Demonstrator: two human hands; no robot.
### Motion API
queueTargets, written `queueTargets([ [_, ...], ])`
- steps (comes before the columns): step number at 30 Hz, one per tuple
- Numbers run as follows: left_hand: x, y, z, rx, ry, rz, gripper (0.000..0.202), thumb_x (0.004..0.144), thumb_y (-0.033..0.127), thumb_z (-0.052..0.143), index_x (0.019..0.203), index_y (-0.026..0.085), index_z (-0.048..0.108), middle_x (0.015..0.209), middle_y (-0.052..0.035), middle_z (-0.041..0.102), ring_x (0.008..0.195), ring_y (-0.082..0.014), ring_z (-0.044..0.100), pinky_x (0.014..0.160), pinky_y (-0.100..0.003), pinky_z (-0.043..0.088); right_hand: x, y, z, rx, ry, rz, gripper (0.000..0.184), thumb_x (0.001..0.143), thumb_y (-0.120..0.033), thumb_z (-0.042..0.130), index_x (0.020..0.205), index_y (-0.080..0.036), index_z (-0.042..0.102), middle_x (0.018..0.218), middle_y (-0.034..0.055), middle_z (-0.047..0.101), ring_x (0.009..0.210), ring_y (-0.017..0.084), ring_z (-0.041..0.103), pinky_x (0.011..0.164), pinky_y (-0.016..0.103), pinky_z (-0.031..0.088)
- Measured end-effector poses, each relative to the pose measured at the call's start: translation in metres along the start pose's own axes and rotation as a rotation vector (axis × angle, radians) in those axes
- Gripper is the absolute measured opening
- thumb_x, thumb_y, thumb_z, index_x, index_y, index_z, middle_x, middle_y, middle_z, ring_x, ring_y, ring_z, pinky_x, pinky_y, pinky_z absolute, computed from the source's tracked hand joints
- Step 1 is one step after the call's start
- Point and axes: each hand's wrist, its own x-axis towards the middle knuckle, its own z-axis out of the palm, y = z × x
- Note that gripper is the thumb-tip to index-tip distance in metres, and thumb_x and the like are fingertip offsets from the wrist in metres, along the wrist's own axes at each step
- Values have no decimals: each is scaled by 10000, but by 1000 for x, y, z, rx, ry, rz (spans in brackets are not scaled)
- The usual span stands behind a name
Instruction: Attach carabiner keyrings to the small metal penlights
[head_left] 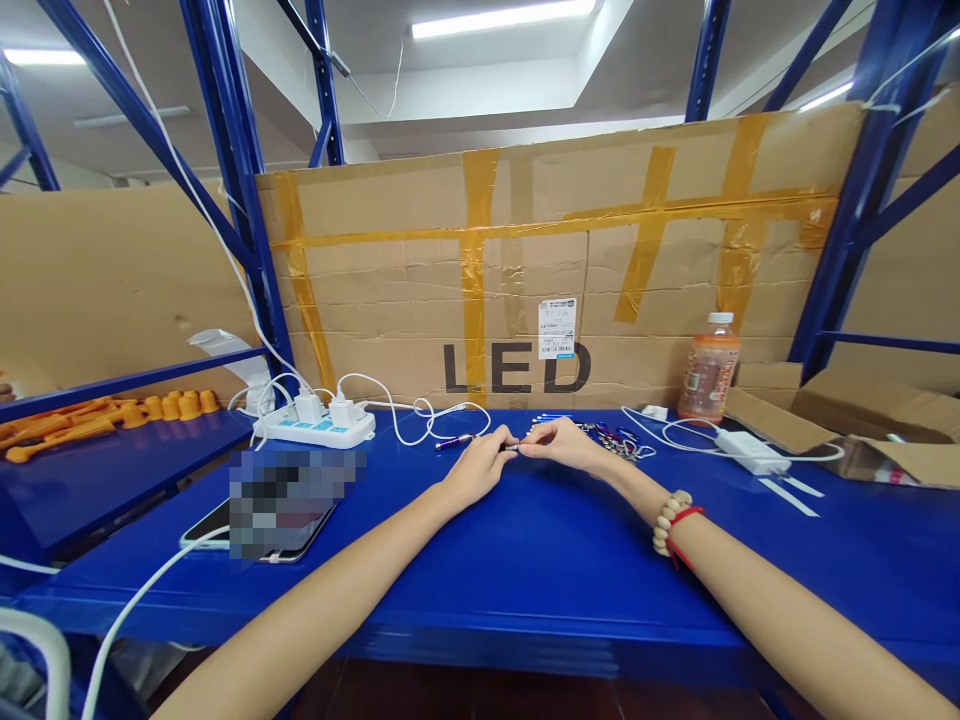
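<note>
Glossy blue painted-metal shelf (525,560) – matt, creased cardboard (570,260) behind, striped with shiny tape (474,280)

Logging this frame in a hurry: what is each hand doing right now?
Left hand: fingers closed on a small dark tube.
Right hand: fingers closed on the tube's other end.

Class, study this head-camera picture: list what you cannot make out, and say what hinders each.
All in the head view:
1. Small rod: tiny, mostly covered by the fingers of the left hand and right hand pinching it.
2. Flat device: its screen is blurred over.
3. Label on the cardboard: print too small to read.
4. Small parts behind the right hand: tiny, partly hidden by it.
</note>
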Motion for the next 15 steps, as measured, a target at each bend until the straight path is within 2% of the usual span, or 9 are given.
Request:
queueTargets([
  [4, 3, 1, 2, -111, 92, -30, 49, 833, 206, 390, 854, 196, 433, 909, -25, 603, 840, -152, 566, 730, -254, 419, -2, -7, 2, 68, 73, 59, 372, 552, -480, 663, 661, -124, 663, 601, 7, 575, 547, 84, 455, 507, 217, 343],
  [9, 3, 1, -1, -92, 85, -16, 75, 824, 191, 406, 873, 194, 462, 892, -25, 612, 832, -157, 571, 729, -256, 423, -5, -12, 5, 91, 66, 179, 382, 523, -497, 680, 620, -129, 648, 512, -22, 490, 487, 62, 390, 453, 204, 300],
  [15, 7, 1, -4, -49, 64, 14, 200, 826, 180, 395, 943, 205, 554, 952, -25, 627, 880, -160, 571, 802, -264, 413, -2, -7, 9, 71, 111, 137, 370, 533, -487, 674, 614, -126, 644, 513, -21, 490, 484, 58, 389, 450, 197, 299],
])
